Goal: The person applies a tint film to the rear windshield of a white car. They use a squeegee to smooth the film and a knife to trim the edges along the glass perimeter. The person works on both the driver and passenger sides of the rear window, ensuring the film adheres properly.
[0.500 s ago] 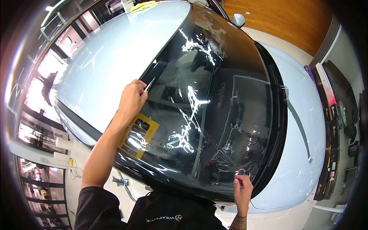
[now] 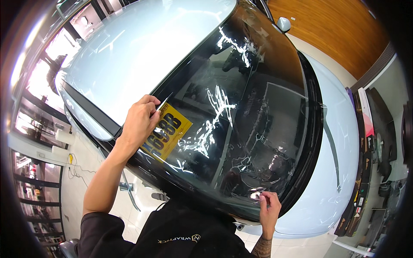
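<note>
Clear film [image 2: 219, 107] is lying across the windshield [image 2: 198, 60], seemingly placed but unsmoothed, creases remaining. Left hand [image 2: 140, 120] is gripping a thin pointed tool [image 2: 164, 102] at the windshield's roof edge; right hand [image 2: 269, 210] is pinching, seemingly film, at the windshield's near bottom corner.

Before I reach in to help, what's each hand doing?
Left hand: closed, holding a slim pointed tool.
Right hand: pinched closed by the clear film; hold on it unclear.

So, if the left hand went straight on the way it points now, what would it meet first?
Most likely the windshield, near its edge with the roof. The thin pointed tool in the left hand would lead; depth is unclear, so its tip may already touch the glass.
</note>
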{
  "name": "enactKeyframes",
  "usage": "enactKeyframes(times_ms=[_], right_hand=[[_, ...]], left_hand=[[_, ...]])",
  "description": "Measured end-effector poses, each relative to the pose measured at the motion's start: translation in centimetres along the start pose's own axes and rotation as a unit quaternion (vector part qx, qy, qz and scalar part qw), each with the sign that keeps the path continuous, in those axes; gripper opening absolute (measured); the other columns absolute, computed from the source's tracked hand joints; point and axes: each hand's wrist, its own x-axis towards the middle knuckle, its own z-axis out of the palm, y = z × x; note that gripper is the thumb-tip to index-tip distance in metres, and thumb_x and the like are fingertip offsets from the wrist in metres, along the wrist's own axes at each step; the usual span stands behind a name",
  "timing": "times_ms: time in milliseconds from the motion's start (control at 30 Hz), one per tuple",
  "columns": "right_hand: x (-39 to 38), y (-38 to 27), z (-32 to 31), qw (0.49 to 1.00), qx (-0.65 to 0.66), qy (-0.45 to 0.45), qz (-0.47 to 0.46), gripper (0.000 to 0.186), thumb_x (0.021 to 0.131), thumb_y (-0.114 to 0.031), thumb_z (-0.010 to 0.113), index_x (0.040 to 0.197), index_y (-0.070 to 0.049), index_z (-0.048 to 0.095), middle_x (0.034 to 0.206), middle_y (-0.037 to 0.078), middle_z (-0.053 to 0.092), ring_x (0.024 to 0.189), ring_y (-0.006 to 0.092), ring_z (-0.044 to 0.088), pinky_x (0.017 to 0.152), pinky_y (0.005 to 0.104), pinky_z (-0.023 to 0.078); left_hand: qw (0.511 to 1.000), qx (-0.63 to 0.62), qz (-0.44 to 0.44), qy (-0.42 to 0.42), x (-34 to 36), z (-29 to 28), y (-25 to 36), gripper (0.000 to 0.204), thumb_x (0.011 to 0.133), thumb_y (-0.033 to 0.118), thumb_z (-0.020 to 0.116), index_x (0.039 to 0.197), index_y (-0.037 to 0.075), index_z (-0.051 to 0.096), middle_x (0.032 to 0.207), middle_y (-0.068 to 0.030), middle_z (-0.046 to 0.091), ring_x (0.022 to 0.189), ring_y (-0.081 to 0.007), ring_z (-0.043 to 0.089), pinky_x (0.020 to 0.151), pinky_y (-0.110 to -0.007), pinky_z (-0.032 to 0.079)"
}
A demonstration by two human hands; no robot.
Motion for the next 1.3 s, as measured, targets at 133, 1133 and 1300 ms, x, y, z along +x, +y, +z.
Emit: enactKeyframes(times_ms=[133, 1133, 1300], right_hand=[[0.0, -0.3, 0.2, 1.0, -0.003, 0.002, -0.001, 0.009, 0.087, -0.002, 0.059, 0.094, 0.003, 0.061, 0.085, 0.009, 0.059, 0.073, 0.0153, 0.056, 0.067, 0.0257, 0.045], [4.8, -12.8, 9.6, 0.9, 0.403, -0.152, 0.069, 0.039, 0.1, -0.031, 0.044, 0.108, 0.005, 0.057, 0.068, -0.002, 0.042, 0.059, 0.0053, 0.035, 0.054, 0.0211, 0.03], [6.0, -14.6, 10.1, 0.912, 0.377, -0.151, 0.055, 0.024, 0.098, -0.021, 0.05, 0.107, 0.0, 0.055, 0.068, -0.002, 0.045, 0.059, 0.004, 0.037, 0.053, 0.0186, 0.029]], left_hand=[[1.0, 0.0, -0.009, -0.015, -0.9, -0.7, -0.2, 0.02, 0.078, 0.002, 0.06, 0.063, -0.01, 0.054, 0.1, -0.0168, 0.064, 0.065, -0.025, 0.062, 0.063, -0.033, 0.051], [0.989, 0.007, -0.11, 0.096, -7.0, -7.5, -1.4, 0.019, 0.089, 0.013, 0.062, 0.096, -0.005, 0.062, 0.076, -0.0172, 0.064, 0.063, -0.0265, 0.062, 0.06, -0.033, 0.048], [0.992, -0.019, -0.123, 0.029, -6.3, -5.2, -2.5, 0.026, 0.085, 0.015, 0.068, 0.099, -0.006, 0.06, 0.07, -0.0158, 0.062, 0.057, -0.0217, 0.058, 0.057, -0.031, 0.046]])
